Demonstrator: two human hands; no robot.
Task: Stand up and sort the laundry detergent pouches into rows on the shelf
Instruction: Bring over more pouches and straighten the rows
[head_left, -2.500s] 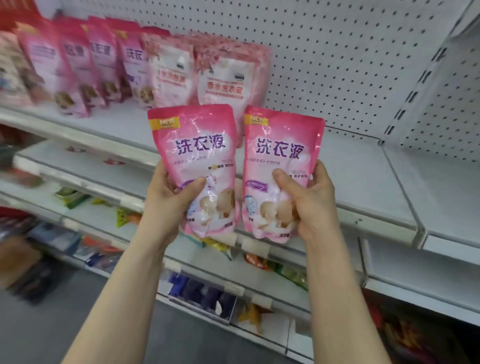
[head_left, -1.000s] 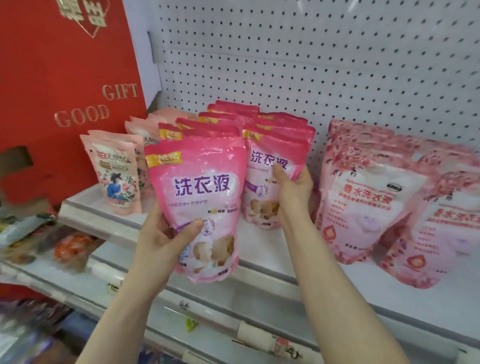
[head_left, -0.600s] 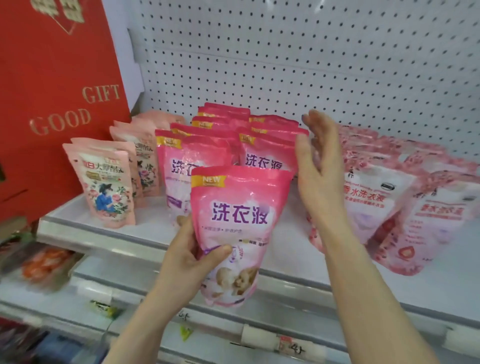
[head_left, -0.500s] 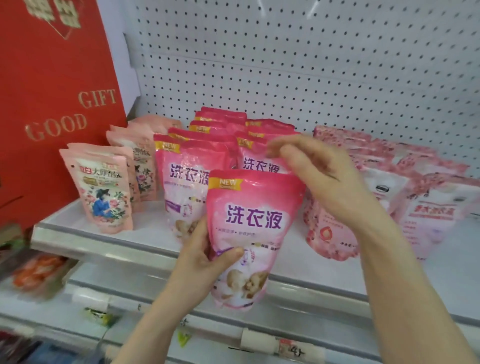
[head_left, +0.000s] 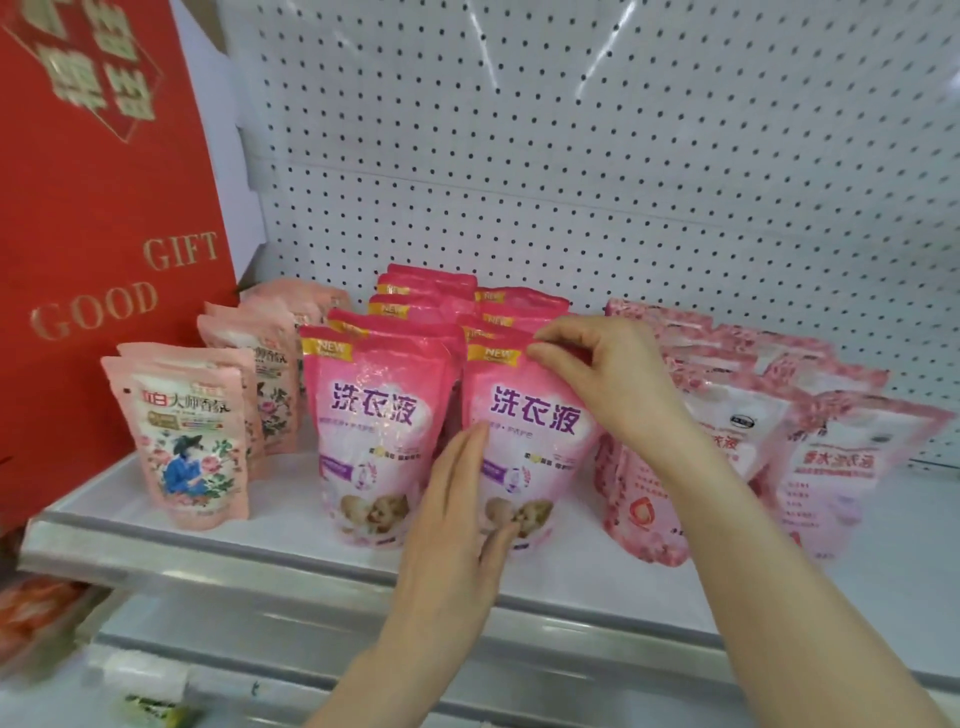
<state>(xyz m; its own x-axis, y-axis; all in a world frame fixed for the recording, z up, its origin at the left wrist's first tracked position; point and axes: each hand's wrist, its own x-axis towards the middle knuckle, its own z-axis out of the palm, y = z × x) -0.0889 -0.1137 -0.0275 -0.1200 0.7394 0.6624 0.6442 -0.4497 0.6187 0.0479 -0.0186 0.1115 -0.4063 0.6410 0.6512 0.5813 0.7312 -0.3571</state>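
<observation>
A person's right hand (head_left: 608, 374) pinches the top edge of a pink pouch (head_left: 540, 415) marked "NEW" and "洗衣液", which stands upright at the front of a white shelf (head_left: 260, 551). The left hand (head_left: 452, 519), fingers straight, rests flat against the pouch's lower front. A matching pouch (head_left: 374, 415) stands just beside it. A red box (head_left: 93, 234) reading "GOOD GIFT" stands at far left.

Around the pink pouches (head_left: 384, 415), bare shelf (head_left: 291, 540) lies open at 6 o'clock, with a narrow gap at 9 before the floral pouches (head_left: 187, 441), while pale pouches (head_left: 727, 441) crowd 3, pegboard (head_left: 571, 182) walls 12, and a red box (head_left: 104, 208) blocks far 9.
</observation>
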